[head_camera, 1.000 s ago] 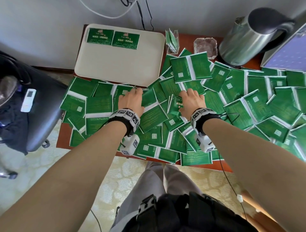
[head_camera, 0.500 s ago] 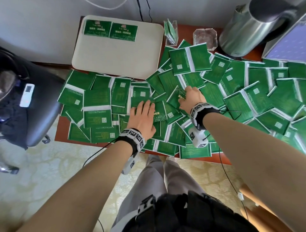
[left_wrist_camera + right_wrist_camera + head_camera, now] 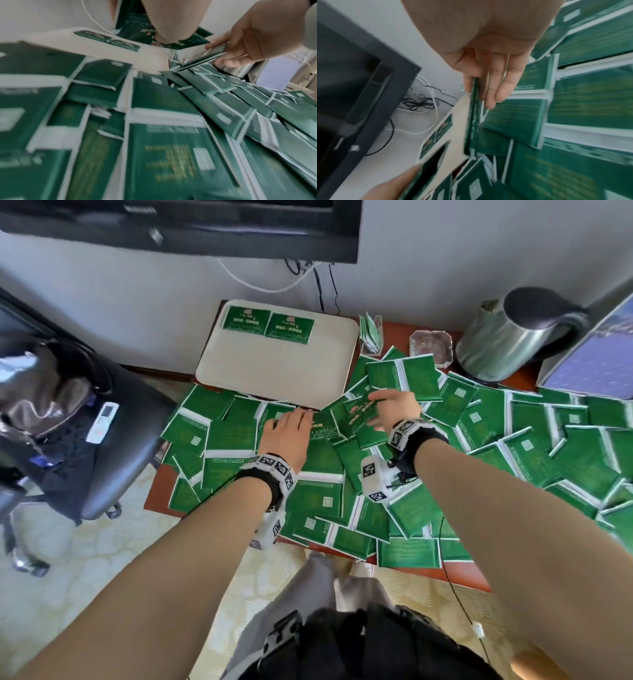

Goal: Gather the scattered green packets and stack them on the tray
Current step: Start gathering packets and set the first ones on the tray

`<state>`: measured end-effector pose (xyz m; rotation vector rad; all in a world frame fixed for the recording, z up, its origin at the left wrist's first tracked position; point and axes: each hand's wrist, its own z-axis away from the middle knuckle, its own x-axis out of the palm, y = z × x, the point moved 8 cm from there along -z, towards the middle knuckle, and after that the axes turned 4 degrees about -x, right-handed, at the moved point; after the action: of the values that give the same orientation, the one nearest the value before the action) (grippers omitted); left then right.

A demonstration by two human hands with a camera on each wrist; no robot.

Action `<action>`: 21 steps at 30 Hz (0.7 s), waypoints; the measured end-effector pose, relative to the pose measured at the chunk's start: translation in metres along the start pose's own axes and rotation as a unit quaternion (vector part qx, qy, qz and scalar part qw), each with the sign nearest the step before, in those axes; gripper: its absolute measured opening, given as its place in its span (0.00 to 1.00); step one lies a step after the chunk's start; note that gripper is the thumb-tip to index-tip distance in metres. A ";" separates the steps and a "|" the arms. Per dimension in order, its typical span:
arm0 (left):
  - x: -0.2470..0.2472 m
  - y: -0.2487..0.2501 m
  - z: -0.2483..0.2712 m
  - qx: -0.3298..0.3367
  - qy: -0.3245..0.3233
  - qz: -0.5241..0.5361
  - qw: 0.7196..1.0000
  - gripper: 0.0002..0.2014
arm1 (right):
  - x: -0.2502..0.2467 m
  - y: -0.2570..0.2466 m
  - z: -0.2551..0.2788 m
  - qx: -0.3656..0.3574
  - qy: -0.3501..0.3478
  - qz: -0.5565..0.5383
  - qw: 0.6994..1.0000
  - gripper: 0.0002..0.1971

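Over the near edge of the tray (image 3: 239,371), my right hand (image 3: 394,409) pinches one green packet (image 3: 359,414) between thumb and fingers, tilted up. My left hand (image 3: 286,436) grips a second packet (image 3: 137,27). Scattered packets (image 3: 548,440) cover the table (image 3: 462,573); two stacks (image 3: 267,323) lie on the tray's far edge.

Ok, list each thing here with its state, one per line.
Tray: on the table, two packets flat at its far edge.
Loose packets: scattered and overlapping across the table.
Left hand: holds a packet.
Right hand: pinches a packet lifted off the pile.
Kettle: upright, lid shut.
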<state>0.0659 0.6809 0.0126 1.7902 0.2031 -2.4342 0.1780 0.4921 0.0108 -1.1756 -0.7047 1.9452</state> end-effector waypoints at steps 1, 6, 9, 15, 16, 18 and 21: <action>-0.008 -0.012 -0.006 -0.006 0.007 0.002 1.000 0.36 | 0.003 -0.014 -0.002 -0.023 0.002 0.024 0.999 0.22; -0.031 -0.082 -0.044 -0.017 0.023 -0.012 1.000 0.37 | 0.029 -0.065 -0.018 -0.093 0.028 0.181 0.979 0.20; -0.031 -0.125 -0.077 -0.010 0.014 -0.022 1.000 0.37 | 0.061 -0.080 -0.034 -0.082 0.036 0.182 0.979 0.22; -0.012 -0.189 -0.152 0.049 -0.023 -0.041 0.998 0.36 | 0.142 -0.088 -0.067 -0.027 0.020 0.137 0.990 0.29; -0.007 -0.197 -0.162 0.060 -0.032 -0.044 0.997 0.37 | 0.155 -0.090 -0.071 -0.013 0.015 0.141 0.990 0.30; 0.004 -0.210 -0.177 0.082 -0.041 -0.056 0.994 0.39 | 0.180 -0.092 -0.077 0.011 0.002 0.159 0.987 0.32; 0.022 -0.221 -0.189 0.102 -0.073 -0.058 0.990 0.43 | 0.204 -0.094 -0.080 0.020 -0.018 0.209 0.978 0.33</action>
<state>0.1992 0.9307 -0.0551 1.7086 0.0474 -2.7449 0.2172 0.7189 -0.0526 -1.3482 -0.4565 2.3175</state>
